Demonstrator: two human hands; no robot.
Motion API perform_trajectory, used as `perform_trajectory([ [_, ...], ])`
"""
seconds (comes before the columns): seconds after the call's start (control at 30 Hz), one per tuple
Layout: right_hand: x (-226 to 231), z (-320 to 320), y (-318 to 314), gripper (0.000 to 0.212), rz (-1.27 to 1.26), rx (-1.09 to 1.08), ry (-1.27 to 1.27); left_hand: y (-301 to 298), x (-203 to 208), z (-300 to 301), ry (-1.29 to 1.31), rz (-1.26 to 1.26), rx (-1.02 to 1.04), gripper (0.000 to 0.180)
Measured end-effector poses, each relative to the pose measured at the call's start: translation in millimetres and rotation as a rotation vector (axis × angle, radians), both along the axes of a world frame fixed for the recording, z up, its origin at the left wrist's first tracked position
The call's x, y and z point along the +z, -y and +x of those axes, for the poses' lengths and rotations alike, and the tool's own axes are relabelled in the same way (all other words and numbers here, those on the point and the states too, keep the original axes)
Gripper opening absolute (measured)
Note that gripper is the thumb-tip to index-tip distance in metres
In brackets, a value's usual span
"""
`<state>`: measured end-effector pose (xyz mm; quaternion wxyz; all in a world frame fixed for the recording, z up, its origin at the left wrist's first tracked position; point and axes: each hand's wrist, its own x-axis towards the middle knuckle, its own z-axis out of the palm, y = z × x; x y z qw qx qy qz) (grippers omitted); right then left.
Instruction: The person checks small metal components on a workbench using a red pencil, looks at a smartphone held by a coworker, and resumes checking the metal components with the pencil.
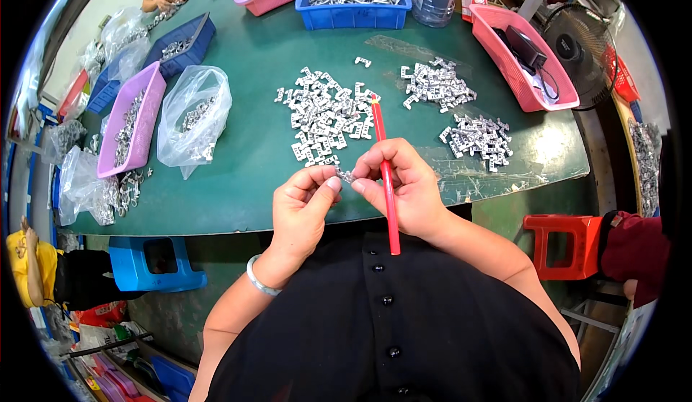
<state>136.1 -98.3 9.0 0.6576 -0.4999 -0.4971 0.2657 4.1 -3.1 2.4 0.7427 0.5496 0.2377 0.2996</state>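
Note:
Between the fingertips of both my hands is a small silvery metal piece (345, 176), held just over the table's near edge. My left hand (304, 201) pinches one end of it with thumb and forefinger. At the other end, my right hand (405, 189) pinches it the same way, and a long red pencil (385, 160) also lies across that hand's fingers, its tip pointing away from me. Just beyond my hands spreads a large pile of small metal pieces (326, 113). Two smaller piles, one farther back (440, 85) and one nearer (478, 141), lie to the right.
A blue basket of metal rings (353, 18) stands at the back of the green table (252, 149). Left are a pink basket (151, 106) and a plastic bag (169, 131); right, a pink basket (569, 99) and a fan (569, 45). Stools, blue (133, 265) and red (569, 222), flank the table.

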Motion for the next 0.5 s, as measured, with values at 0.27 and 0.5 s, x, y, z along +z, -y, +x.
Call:
perform_trajectory([
  [0.27,0.9,-0.6,-0.5,0.029,0.007,-0.016,0.036,0.0,1.7,-0.1,0.016,-0.02,-0.036,0.017],
  [0.5,0.5,-0.9,-0.4,0.025,0.011,-0.061,0.014,2.4,3.5,1.8,0.041,-0.036,-0.044,0.018],
])
